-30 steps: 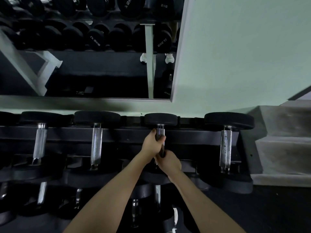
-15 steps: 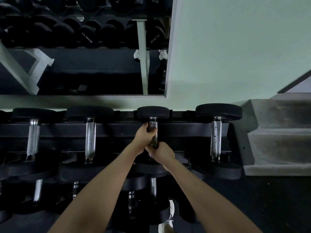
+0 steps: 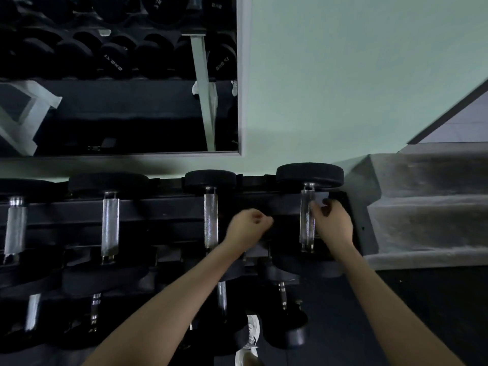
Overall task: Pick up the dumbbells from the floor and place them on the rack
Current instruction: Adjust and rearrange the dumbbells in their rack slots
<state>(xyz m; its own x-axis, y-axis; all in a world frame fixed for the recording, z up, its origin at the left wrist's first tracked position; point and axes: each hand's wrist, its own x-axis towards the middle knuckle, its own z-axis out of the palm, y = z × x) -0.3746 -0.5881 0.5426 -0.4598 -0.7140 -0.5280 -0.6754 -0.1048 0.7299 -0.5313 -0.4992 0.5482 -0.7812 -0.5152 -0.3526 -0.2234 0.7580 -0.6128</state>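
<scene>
A black dumbbell (image 3: 211, 220) with a chrome knurled handle lies across the top tier of the black rack (image 3: 158, 207), between two other racked dumbbells. My left hand (image 3: 248, 225) is a closed fist just right of that handle, with nothing in it. My right hand (image 3: 332, 223) is at the rightmost racked dumbbell (image 3: 307, 217). Its fingers are loosely curled beside the handle's right side, the thumb near the bar, not wrapped around it. No dumbbell on the floor is visible.
More dumbbells fill the top tier to the left (image 3: 109, 223) and the lower tier (image 3: 282, 294). A wall mirror (image 3: 118, 101) hangs above the rack. Grey concrete steps (image 3: 422, 207) adjoin the rack's right end. My white shoe (image 3: 249, 339) stands on dark floor.
Both hands have let go of the middle dumbbell's handle, which now rests on the rack. The left hand drew right into a fist and the right hand moved to the rightmost dumbbell.
</scene>
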